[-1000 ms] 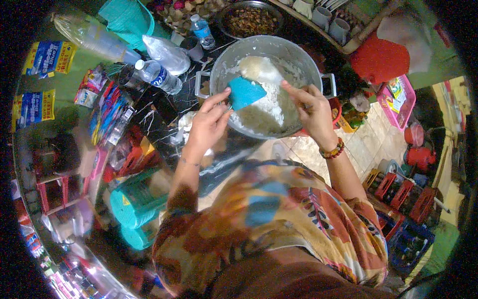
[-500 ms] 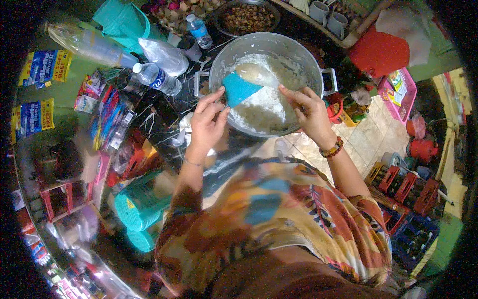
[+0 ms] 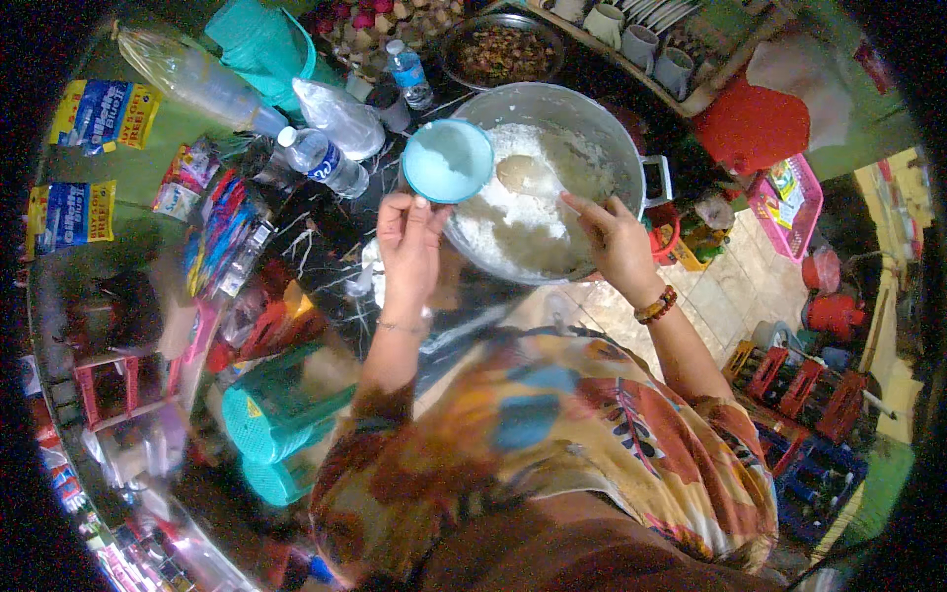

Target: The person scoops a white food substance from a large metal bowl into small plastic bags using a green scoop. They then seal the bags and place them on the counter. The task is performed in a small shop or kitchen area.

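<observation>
My left hand (image 3: pixel 409 232) grips a round light-blue plastic cup (image 3: pixel 447 163) by its near side, at the left rim of a big metal pot (image 3: pixel 624 148). The cup's mouth faces up, and a little pale residue shows on its inside. White flour-like powder (image 3: pixel 498 225) lies in the pot over a wet, beige mass. With its fingers pinched, my right hand (image 3: pixel 621 242) holds a large spoon (image 3: pixel 517 175) over the right part of the pot. The spoon's oval bowl rests in the powder; most of its handle is hard to make out.
Left of the pot stand water bottles (image 3: pixel 324 163), (image 3: pixel 409 75) and a filled clear bag (image 3: pixel 340 118) on the black marbled counter (image 3: pixel 321 232). Behind it are a pan of brown pieces (image 3: pixel 503 51), egg trays (image 3: pixel 380 25) and a rack with mugs (image 3: pixel 639 47).
The blue cup has turned from tipped over the pot to mouth up and moved left with my left hand. My right hand still holds the spoon. The whole view has shifted slightly.
</observation>
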A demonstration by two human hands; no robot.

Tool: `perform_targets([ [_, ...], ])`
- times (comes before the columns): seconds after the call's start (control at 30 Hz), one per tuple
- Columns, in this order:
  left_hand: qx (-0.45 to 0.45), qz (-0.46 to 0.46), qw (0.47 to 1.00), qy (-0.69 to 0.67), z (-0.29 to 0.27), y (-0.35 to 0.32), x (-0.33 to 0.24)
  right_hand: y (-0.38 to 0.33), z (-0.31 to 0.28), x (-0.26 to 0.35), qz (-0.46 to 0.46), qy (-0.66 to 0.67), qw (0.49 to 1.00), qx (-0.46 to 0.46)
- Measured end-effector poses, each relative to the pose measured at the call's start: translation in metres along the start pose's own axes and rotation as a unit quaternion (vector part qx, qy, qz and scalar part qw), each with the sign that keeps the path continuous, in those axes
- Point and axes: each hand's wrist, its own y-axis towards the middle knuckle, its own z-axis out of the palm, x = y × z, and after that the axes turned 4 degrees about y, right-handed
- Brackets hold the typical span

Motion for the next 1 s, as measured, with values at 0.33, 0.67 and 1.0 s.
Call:
perform_targets([
  [0.33,0.291,0.32,0.592,0.68,0.046,0.013,-0.034,0.02,-0.018,0.001,-0.051,0.005,0.999,-0.003],
  [0.67,0.31,0.265,0.578,0.707,0.022,0.041,-0.042,0.003,-0.042,-0.017,-0.066,0.007,0.995,-0.08],
  [1.0,0.36,0.384,0.529,0.665,0.038,0.012,-0.02,0.012,-0.042,0.008,0.019,0.008,0.999,0.039],
])
